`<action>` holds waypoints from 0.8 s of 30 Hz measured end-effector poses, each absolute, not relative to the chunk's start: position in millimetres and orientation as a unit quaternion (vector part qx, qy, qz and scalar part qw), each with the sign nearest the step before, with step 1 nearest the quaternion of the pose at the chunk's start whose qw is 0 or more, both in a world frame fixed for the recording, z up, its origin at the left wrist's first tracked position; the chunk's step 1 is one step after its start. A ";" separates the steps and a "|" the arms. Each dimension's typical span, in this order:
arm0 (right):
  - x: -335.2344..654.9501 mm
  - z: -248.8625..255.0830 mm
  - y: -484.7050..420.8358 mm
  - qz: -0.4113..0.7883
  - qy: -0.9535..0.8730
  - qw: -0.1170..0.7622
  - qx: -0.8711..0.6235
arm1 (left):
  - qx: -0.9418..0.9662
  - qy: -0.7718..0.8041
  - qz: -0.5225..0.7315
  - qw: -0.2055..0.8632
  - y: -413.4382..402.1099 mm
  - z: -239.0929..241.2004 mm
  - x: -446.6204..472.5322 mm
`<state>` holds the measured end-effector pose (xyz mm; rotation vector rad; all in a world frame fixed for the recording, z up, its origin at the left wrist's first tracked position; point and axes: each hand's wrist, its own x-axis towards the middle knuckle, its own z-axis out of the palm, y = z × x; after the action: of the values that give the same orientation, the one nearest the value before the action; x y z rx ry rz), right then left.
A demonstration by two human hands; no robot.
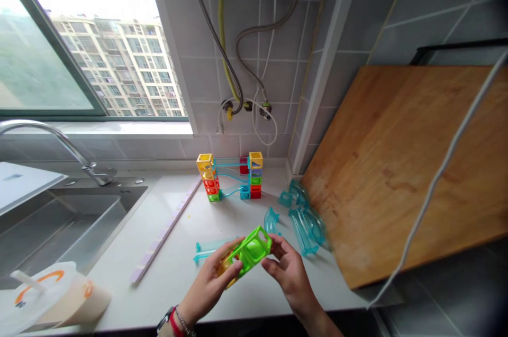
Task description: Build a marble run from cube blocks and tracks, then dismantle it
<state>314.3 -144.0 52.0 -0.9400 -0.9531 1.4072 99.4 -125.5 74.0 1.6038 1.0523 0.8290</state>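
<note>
My left hand (212,280) and my right hand (289,269) both hold a green hollow toy block (251,250) above the white counter (174,268). A yellow-orange block (223,269) is tucked under my left fingers, joined to the green one or just behind it. A clear blue track piece (208,248) lies on the counter just beyond my left hand. Further back stands a small marble-run tower (230,177) of coloured blocks linked by blue tracks. Several loose blue track pieces (304,215) lie to the right of my hands.
A large wooden cutting board (408,167) leans against the right wall. A steel sink (59,226) with a faucet (51,141) is at left. A lidded paper cup (47,294) lies at the front left. Hoses (238,62) hang on the tiled wall.
</note>
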 end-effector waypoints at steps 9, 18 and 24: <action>380.7 57.0 -134.0 0.446 -0.557 0.529 -0.459 | 0.670 0.450 0.407 0.427 -119.8 53.2 135.0; 430.5 42.6 -160.5 0.405 -0.586 0.501 -0.492 | 0.605 0.516 0.529 0.296 -90.6 56.6 77.5; 382.4 59.7 -163.5 0.407 -0.714 0.365 -0.437 | 0.584 0.549 0.514 0.305 -47.1 30.4 8.9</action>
<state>382.4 -163.5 59.7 -1.1233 -1.8370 1.0472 8.9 -47.1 30.4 1.5458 1.4542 1.3607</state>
